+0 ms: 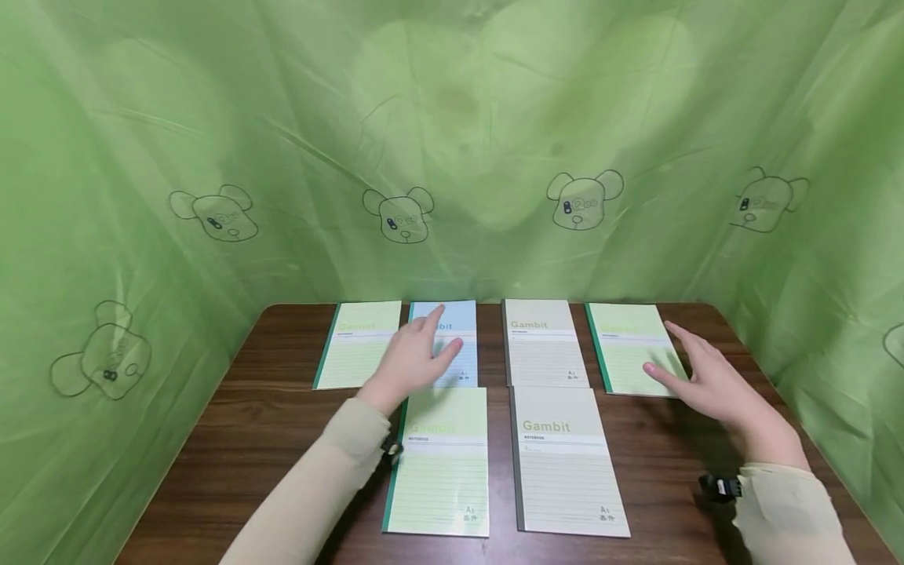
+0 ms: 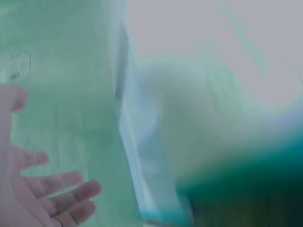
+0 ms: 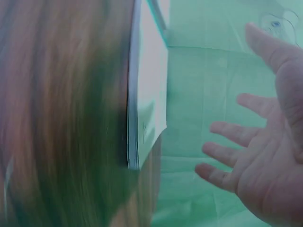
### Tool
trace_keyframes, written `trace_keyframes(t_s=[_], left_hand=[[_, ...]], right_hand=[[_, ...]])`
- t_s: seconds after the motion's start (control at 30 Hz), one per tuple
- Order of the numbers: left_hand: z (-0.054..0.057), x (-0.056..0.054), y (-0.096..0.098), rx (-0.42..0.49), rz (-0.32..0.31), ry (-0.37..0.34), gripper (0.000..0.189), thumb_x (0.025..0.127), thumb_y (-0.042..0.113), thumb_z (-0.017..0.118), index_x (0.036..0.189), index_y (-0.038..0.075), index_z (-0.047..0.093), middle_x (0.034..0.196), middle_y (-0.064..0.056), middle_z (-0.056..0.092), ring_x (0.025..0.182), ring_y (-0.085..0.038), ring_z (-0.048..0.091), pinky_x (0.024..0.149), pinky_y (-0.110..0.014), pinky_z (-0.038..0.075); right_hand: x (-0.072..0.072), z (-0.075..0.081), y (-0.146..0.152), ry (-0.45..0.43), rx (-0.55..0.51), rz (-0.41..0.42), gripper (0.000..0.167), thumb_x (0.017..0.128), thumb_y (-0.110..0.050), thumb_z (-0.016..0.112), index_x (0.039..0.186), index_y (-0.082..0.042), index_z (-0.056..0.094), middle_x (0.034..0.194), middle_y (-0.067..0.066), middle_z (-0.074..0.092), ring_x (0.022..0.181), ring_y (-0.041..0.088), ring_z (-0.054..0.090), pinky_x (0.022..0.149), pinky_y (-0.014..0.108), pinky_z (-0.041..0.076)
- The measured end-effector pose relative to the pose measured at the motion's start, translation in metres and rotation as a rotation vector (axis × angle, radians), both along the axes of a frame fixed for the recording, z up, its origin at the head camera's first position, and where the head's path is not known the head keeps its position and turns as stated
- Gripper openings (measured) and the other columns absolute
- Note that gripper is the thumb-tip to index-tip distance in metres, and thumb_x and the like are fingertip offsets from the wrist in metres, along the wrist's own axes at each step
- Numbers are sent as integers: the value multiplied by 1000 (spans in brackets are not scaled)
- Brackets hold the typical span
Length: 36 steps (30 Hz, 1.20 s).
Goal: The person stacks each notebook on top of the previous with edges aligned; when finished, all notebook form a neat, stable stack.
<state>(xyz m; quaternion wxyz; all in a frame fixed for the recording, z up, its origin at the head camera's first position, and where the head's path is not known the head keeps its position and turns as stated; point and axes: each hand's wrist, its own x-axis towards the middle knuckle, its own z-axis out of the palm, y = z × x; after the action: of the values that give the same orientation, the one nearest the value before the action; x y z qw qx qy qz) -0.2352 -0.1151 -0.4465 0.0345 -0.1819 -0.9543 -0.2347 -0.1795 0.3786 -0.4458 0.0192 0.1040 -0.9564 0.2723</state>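
Note:
My left hand (image 1: 413, 357) reaches over the blue notebook (image 1: 459, 314) in the back row, covering part of its cover. Its fingers are spread and hold nothing. My right hand (image 1: 713, 384) is at the right edge of a green notebook (image 1: 628, 353), thumb and fingers apart, gripping nothing. In the right wrist view the fingers (image 3: 225, 153) are straight and apart from the notebook (image 3: 150, 94). A second green notebook (image 1: 360, 353) lies at the back left, a third (image 1: 445, 486) at the front. Two grey-white notebooks, one back (image 1: 542, 349) and one front (image 1: 568, 479), lie between.
The notebooks lie flat on a dark wooden table (image 1: 247, 439). Green cloth (image 1: 480, 259) with bear-head drawings hangs behind the table and along both sides. A small black device (image 1: 720, 488) is strapped near the right wrist.

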Motion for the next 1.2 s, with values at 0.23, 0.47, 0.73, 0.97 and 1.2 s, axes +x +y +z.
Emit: trace_keyframes(t_s=[0.23, 0.47, 0.73, 0.97, 1.2], left_hand=[[-10, -4, 83, 171, 5, -143, 80, 108, 54, 62, 167, 6, 39, 152, -19, 63, 138, -36, 61, 117, -52, 49], [-15, 2, 159, 246, -23, -238, 70, 106, 47, 69, 163, 12, 48, 138, -9, 72, 125, -27, 70, 107, -41, 56], [-17, 6, 214, 341, -58, -333, 67, 104, 46, 72, 159, 13, 51, 135, -5, 73, 108, -13, 73, 96, -28, 57], [-19, 11, 238, 374, -74, -370, 64, 105, 44, 70, 158, 11, 52, 134, -5, 72, 113, -15, 71, 92, -29, 57], [-24, 16, 254, 340, -44, -379, 66, 103, 43, 73, 155, 9, 53, 125, -6, 75, 97, -12, 66, 83, -27, 56]], right_hand=[[-2, -4, 5, -83, -102, -85, 92, 112, -44, 62, 172, 5, 12, 163, 46, 29, 144, 69, 35, 104, 82, 37], [1, -21, 17, -96, -273, -188, 87, 112, -44, 61, 174, -1, 17, 164, 42, 35, 145, 64, 37, 104, 66, 43], [-1, -32, 25, -136, -321, -220, 86, 113, -44, 59, 173, 0, 15, 164, 45, 32, 146, 65, 35, 102, 63, 45], [-4, -40, 30, -173, -335, -229, 87, 114, -43, 58, 172, 4, 13, 162, 49, 29, 147, 69, 31, 107, 80, 36], [-3, -45, 35, -189, -283, -248, 85, 115, -44, 55, 170, 9, 17, 158, 49, 34, 143, 67, 36, 97, 60, 49]])
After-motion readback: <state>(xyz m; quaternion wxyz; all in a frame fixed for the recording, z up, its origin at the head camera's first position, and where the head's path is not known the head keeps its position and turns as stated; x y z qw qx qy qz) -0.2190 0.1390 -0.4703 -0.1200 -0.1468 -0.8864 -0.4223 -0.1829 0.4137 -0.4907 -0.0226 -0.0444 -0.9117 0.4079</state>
